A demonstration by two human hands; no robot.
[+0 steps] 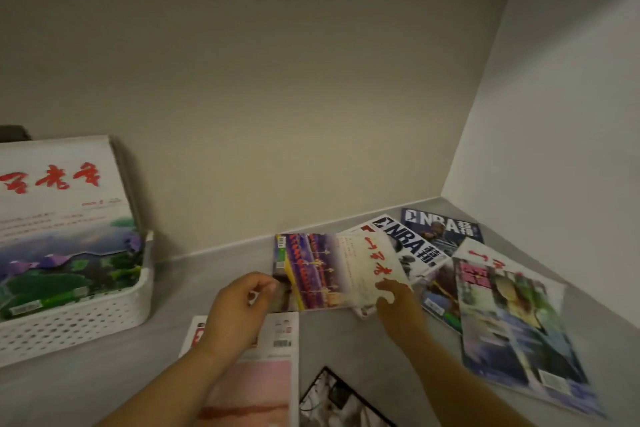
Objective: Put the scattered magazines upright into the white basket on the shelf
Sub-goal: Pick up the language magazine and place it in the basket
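A white perforated basket (74, 322) stands at the left of the shelf with a magazine (59, 218) upright in it, red characters on its white cover. Several magazines lie scattered to the right. My left hand (239, 308) pinches the near left corner of a purple-and-yellow magazine (317, 270). My right hand (398, 305) rests with spread fingers on the near edge of a white magazine with red script (372, 260) beside it. Two NBA magazines (408, 243) (446, 227) lie behind, near the back corner.
A large magazine with a blue-green cover (512, 326) lies along the right wall (554, 114). A pink-and-white magazine (263, 374) and a black-bordered one (339, 402) lie near the front edge. The grey shelf floor (166, 305) shows between basket and magazines.
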